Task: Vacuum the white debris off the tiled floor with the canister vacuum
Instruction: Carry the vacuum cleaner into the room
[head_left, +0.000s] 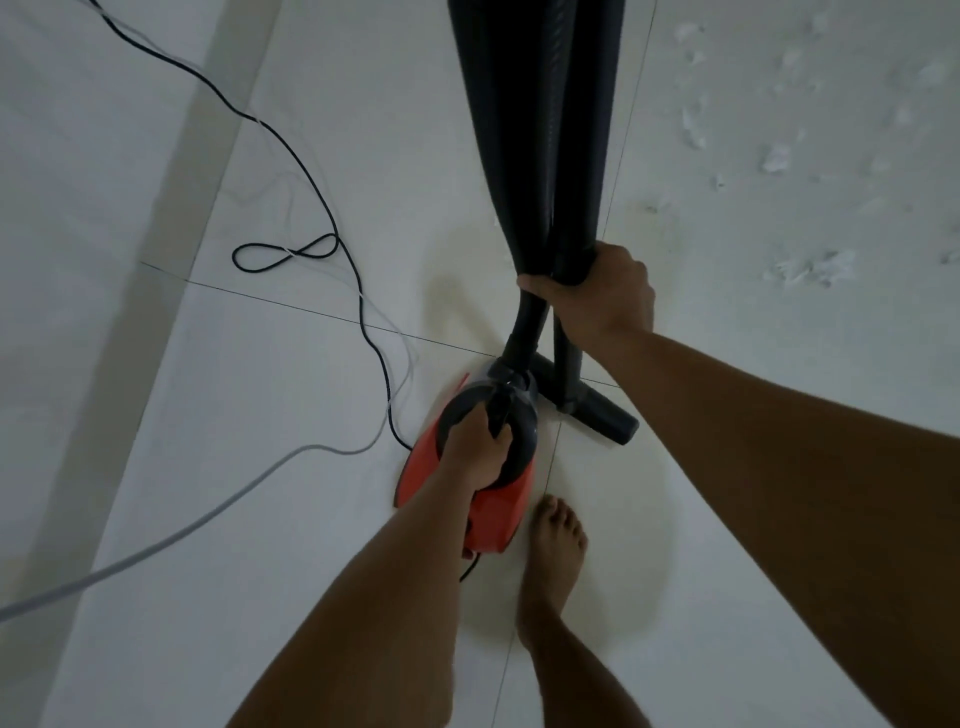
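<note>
**Getting the vacuum into position beside the mess**

My left hand (475, 441) is wrapped around the dark carrying handle (500, 410) on top of the red-orange plastic canister vacuum (498, 512), fingers curled tightly under it, so I can steer the body. I cannot tell whether it rests on the white tiled floor (311, 415) or hangs just above it.

My right hand (605, 296) bunches the black ribbed hose (519, 130) against the black rigid wand (569, 358), fingers and thumb closed round both. I hold them together so that the loop of hose does not drag or swing. The black bar-shaped floor nozzle (605, 410) sits just ahead of the canister, near the tile joint.

The scattered white debris (776, 158) lies up and to my right, well apart from the nozzle, so nothing is being picked up yet, as I judge it. My bare foot (556, 535) stands just beside the canister.

The thin black power cord (332, 208) and a pale grey cable (171, 530) trail off to my left, away from the mess, which should keep them out of the nozzle's way.
</note>
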